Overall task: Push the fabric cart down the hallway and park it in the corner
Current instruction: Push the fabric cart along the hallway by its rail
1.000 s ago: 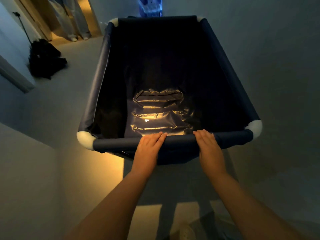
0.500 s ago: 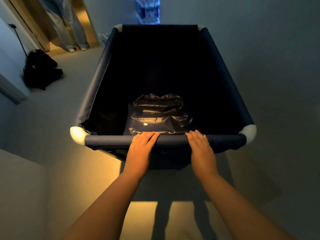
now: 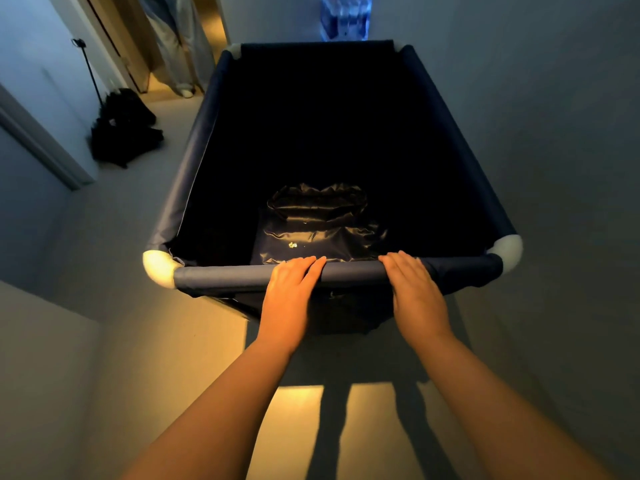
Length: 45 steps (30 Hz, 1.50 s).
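The fabric cart [image 3: 221,273] is a deep navy cloth bin on a tube frame with white corner joints, seen from above in a dim hallway. Its inside is dark, with a shiny wrinkled patch of fabric on the bottom near me. My left hand [image 3: 289,292] and my right hand [image 3: 414,289] both rest over the near top rail, fingers curled over it, about a hand's width apart. The cart's wheels are hidden under the bin.
A plain wall runs close along the cart's right side. On the left floor lies a black pile [image 3: 123,131] beside a thin pole [image 3: 88,71] and a door frame [image 3: 45,150]. A lit doorway [image 3: 166,39] opens ahead left. Blue-lit stacked bottles [image 3: 344,15] stand beyond the cart.
The cart has rolled forward down the hallway with both hands still on the rail. The black pile and the doorway have come nearer, and the far end shows more.
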{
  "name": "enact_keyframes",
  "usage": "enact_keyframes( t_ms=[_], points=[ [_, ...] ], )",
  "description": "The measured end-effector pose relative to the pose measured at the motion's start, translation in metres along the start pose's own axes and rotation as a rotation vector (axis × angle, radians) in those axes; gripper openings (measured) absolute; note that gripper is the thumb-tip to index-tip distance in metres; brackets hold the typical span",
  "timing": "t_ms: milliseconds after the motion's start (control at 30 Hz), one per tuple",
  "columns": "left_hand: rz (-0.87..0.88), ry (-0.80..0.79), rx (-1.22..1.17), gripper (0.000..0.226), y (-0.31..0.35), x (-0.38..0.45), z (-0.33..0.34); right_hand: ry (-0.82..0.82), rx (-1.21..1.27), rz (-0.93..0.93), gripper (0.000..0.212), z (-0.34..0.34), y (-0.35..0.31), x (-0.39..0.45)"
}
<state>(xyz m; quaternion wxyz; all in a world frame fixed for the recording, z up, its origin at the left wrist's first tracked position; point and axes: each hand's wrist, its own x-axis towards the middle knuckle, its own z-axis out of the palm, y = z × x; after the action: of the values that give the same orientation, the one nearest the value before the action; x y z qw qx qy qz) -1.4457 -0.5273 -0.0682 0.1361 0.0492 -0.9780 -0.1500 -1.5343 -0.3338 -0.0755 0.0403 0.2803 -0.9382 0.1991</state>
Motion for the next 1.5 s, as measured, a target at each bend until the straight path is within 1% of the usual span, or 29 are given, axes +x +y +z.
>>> enact_keyframes(
  t_ms=[133, 333, 500, 600, 700, 900, 1100, 1300, 1500],
  points=[
    [-0.058, 0.035, 0.024, 0.074, 0.012, 0.020, 0.011, -0.008, -0.004, -0.083, 0.057, -0.002, 0.024, 0.032],
    [-0.134, 0.047, 0.059, 0.079, 0.031, 0.039, 0.025, -0.012, 0.004, -0.151, 0.050, -0.008, 0.049, 0.065],
    [-0.146, 0.056, 0.070, 0.077, 0.049, 0.045, 0.036, -0.009, 0.032, -0.179, 0.044, -0.015, 0.065, 0.080],
    [-0.121, 0.036, 0.085, 0.072, 0.059, 0.044, 0.040, -0.015, 0.063, -0.168, 0.046, -0.018, 0.074, 0.082],
    [-0.114, 0.015, 0.094, 0.074, 0.071, 0.041, 0.041, -0.012, 0.086, -0.170, 0.047, -0.021, 0.083, 0.080],
    [-0.140, 0.019, 0.045, 0.069, 0.104, 0.029, 0.044, 0.008, 0.127, -0.189, 0.049, -0.026, 0.100, 0.067],
    [-0.178, -0.013, 0.035, 0.074, 0.139, 0.008, 0.047, 0.015, 0.136, -0.182, 0.048, -0.035, 0.118, 0.039],
    [-0.181, -0.049, 0.026, 0.077, 0.169, -0.020, 0.044, 0.027, 0.143, -0.131, 0.048, -0.047, 0.127, -0.005],
    [-0.137, -0.079, -0.005, 0.078, 0.192, -0.056, 0.042, 0.021, 0.139, -0.067, 0.046, -0.061, 0.133, -0.058]
  ],
)
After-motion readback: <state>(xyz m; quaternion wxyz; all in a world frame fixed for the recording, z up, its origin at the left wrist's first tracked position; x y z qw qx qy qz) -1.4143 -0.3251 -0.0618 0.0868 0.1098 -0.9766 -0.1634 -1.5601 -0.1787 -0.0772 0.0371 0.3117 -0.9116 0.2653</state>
